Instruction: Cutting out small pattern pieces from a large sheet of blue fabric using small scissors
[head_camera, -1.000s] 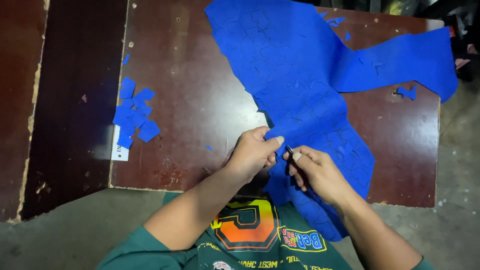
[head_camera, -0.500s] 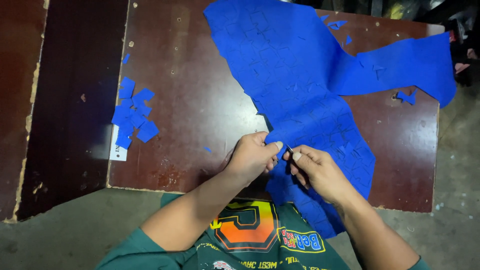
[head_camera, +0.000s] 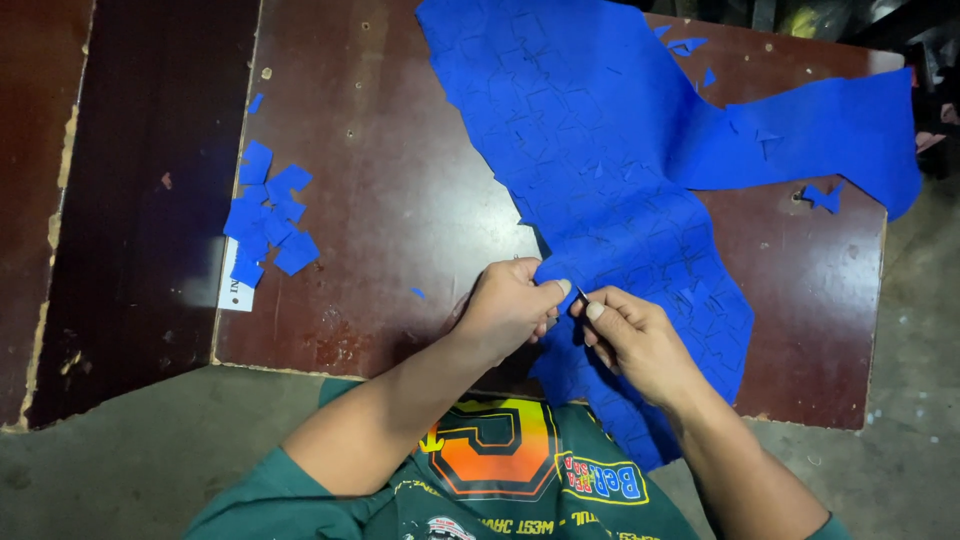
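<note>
Fingers of the left hand (head_camera: 510, 305) were curled shut, pinching the near edge of the blue sheet (head_camera: 620, 200) at lower centre of the frame. Fingers of the right hand (head_camera: 640, 340) were closed around a thin, dark, pointed blade (head_camera: 581, 294), its tip just visible between the two hands and touching the sheet; the handle was hidden inside the fist, so the kind of tool could not be made out. The sheet, matte and flexible, scored with a grid of small cut outlines, spread from upper centre down to the table's near edge, where its lower end hung over the person's green shirt (head_camera: 480, 480). The upper right lobe reached the table's far corner. A pile of small blue cut-out pieces (head_camera: 268, 212) lay at left on the glossy, scratched dark-red table (head_camera: 380, 180), partly covering a white label (head_camera: 236, 290).
</note>
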